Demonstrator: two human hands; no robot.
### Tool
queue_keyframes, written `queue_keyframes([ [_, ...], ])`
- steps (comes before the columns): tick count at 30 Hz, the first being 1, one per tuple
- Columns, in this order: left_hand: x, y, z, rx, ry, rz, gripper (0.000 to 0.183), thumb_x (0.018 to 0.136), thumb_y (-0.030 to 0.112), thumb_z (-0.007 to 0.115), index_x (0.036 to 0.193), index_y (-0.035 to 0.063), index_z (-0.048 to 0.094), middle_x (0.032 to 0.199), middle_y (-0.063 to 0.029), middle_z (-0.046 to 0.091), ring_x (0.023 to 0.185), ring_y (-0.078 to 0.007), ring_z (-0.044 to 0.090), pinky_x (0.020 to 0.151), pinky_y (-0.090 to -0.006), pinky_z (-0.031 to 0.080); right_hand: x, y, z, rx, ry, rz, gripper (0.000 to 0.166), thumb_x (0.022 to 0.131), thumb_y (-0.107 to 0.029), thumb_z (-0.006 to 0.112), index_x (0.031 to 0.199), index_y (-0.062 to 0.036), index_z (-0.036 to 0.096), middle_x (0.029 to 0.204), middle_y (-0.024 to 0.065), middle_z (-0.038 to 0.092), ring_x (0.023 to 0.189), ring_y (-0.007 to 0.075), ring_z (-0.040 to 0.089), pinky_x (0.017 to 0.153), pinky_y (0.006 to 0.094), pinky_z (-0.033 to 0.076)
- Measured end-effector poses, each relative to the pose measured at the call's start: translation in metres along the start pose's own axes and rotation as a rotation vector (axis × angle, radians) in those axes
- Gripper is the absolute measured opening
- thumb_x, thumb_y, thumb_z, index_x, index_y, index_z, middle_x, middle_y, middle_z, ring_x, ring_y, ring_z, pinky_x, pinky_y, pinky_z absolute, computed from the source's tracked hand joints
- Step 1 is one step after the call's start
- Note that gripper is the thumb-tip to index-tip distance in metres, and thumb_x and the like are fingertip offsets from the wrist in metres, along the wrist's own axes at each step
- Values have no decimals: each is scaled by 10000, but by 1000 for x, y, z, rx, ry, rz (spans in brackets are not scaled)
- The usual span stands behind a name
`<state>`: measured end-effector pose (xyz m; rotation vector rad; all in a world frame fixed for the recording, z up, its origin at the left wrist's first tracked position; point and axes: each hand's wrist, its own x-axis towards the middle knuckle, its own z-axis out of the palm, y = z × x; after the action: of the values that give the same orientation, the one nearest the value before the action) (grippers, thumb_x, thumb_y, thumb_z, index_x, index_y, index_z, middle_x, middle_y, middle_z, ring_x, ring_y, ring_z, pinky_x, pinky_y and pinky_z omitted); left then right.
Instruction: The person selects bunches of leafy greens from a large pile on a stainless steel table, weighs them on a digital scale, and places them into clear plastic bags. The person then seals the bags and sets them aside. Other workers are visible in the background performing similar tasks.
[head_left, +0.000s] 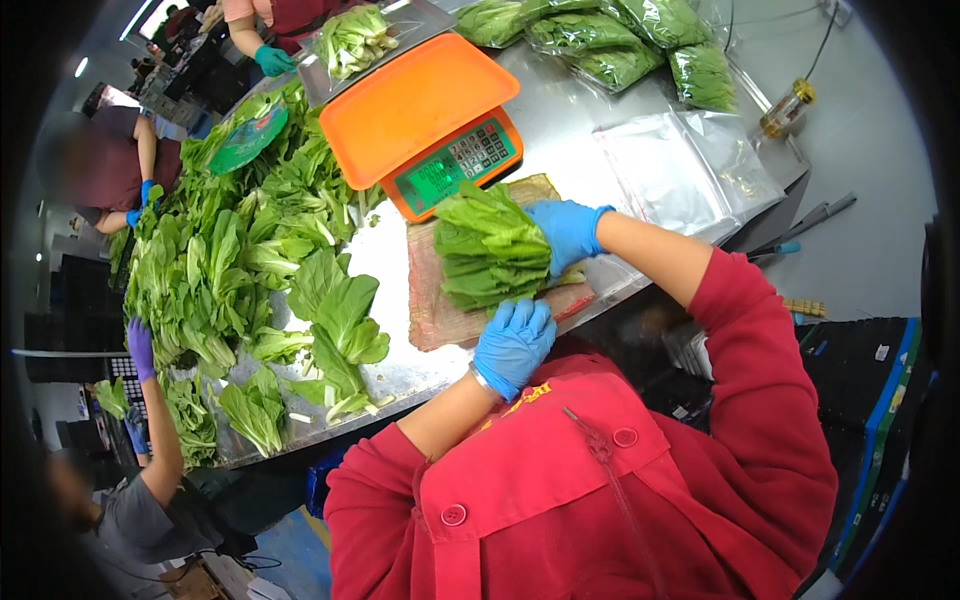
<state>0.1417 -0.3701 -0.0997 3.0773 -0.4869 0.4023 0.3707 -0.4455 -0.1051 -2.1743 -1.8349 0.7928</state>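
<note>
My right hand (566, 232), in a blue glove, grips a bunch of leafy greens (491, 247) at its stem end. The leaves point left over a worn mesh cloth (439, 322) on the metal table. Against the lower edge of the bunch is my left hand (514, 349), also blue-gloved, its fingers bent and close together; the fingertips are partly hidden, so I cannot tell if they hold any leaf. Just above the bunch stands a digital scale (454, 165) with an orange tray (420, 105) and a lit green display.
Loose greens (225, 277) are heaped at the left, with a green plate-like thing (249, 139) on top. Clear plastic bags (675, 172) lie right of the scale, bagged greens (600, 45) behind. Several gloved co-workers stand around the table's far and left sides.
</note>
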Motion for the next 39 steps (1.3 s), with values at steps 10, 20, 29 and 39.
queue_keyframes([
  [10, 11, -32, 15, -138, -130, -84, 201, 849, 198, 528, 970, 44, 574, 1405, -309, 391, 1338, -410, 369, 1109, -522, 263, -37, -34, 29, -34, 102, 30, 899, 680, -326, 765, 1421, -12, 365, 1451, 239, 353, 1338, 394, 351, 1094, 434, 311],
  [20, 15, -48, 16, -248, -185, -103, 276, 812, 219, 603, 1022, 49, 545, 1250, -239, 543, 1172, -342, 520, 995, -491, 352, 33, 15, 2, 332, 211, 325, 935, 763, -30, 588, 1524, -134, 55, 1545, 233, 147, 1080, 429, 563, 918, 431, 474],
  [29, 35, -62, 12, -286, -238, -169, 217, 808, 170, 594, 988, 74, 523, 970, -154, 622, 900, -311, 599, 824, -435, 400, 31, -8, -1, 54, 327, 182, 176, 775, -213, 605, 875, -101, 697, 1004, 151, 654, 864, 346, 657, 762, 435, 532],
  [39, 28, -53, 21, -381, -85, -233, 204, 786, 197, 650, 948, 111, 560, 850, -82, 602, 804, -299, 593, 734, -434, 395, -45, -57, 7, -116, 338, -26, 593, 685, -304, 743, 1139, 13, 532, 1125, 167, 565, 1029, 321, 560, 911, 411, 451],
])
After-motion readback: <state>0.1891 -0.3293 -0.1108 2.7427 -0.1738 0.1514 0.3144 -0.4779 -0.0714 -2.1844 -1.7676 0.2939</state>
